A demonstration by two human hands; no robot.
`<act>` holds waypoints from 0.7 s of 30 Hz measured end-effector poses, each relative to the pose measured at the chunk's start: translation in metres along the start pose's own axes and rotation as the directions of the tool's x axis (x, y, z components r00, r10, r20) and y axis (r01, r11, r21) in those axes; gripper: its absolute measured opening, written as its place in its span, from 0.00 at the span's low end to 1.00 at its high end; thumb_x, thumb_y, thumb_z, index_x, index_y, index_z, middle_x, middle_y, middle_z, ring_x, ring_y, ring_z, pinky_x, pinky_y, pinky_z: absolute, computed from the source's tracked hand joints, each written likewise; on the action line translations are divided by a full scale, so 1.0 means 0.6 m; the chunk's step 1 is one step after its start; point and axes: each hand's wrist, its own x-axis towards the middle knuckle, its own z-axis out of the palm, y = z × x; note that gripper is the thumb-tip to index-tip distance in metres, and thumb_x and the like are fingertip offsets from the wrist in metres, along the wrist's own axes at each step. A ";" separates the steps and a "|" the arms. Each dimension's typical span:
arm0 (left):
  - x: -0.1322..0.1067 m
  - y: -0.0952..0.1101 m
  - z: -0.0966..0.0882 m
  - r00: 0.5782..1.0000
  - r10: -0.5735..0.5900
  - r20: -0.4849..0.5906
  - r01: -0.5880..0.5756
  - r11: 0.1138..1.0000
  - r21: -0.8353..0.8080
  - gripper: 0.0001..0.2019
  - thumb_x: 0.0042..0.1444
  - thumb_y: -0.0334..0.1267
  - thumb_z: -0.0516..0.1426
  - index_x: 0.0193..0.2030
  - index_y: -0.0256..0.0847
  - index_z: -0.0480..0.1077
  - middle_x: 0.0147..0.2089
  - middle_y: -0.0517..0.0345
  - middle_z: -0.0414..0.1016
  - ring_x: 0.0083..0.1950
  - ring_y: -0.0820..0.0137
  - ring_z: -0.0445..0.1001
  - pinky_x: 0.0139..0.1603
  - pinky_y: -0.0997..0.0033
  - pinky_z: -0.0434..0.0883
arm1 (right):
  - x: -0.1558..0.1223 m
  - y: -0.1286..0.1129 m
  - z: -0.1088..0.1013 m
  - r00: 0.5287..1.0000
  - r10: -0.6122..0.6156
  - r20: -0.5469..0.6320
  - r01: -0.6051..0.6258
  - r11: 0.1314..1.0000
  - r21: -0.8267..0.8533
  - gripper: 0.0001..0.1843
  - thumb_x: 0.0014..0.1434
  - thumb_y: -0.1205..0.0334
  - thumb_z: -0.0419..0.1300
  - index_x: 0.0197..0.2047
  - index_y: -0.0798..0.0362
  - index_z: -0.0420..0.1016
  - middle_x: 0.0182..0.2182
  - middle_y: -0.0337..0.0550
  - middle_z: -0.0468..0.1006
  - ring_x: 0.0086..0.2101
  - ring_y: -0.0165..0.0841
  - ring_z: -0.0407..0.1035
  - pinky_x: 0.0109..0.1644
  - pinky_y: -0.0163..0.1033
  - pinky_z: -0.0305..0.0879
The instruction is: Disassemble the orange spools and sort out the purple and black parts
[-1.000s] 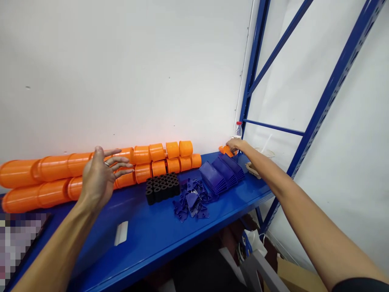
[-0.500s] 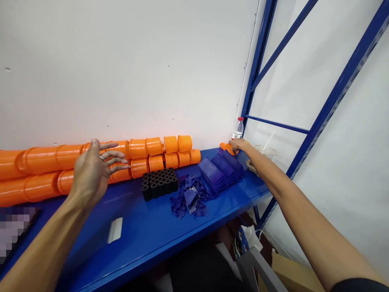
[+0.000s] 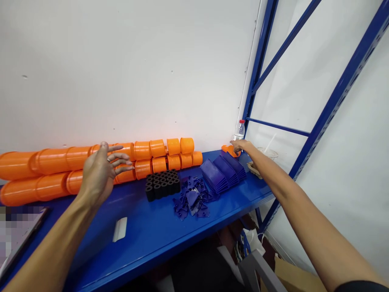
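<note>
My left hand hovers open with spread fingers just in front of two long rows of orange cups lying on their sides against the wall. My right arm stretches to the far corner, where my right hand rests its fingers on a small orange part. I cannot see whether it grips it. Between the hands lie a block of black tubes, a heap of small purple pieces and three stacks of purple plates.
Everything sits on a blue metal shelf with blue uprights at the right. A water bottle and a clear lidded cup stand in the far corner. A white scraper lies near the front edge. Cartons sit on the floor below.
The view has shifted slightly. My left hand has edged right along the orange rows; my right hand stays on the orange part in the corner.
</note>
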 end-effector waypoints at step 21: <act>0.029 -0.026 -0.020 0.997 0.070 0.015 -0.069 0.996 -0.061 0.14 0.73 0.41 0.50 0.40 0.37 0.71 0.25 0.61 0.71 0.22 0.74 0.71 0.23 0.77 0.73 | 0.083 -0.211 0.139 0.793 -0.238 0.561 0.414 0.886 -0.210 0.34 0.47 0.66 0.74 0.57 0.59 0.72 0.55 0.58 0.79 0.49 0.47 0.75 0.47 0.43 0.70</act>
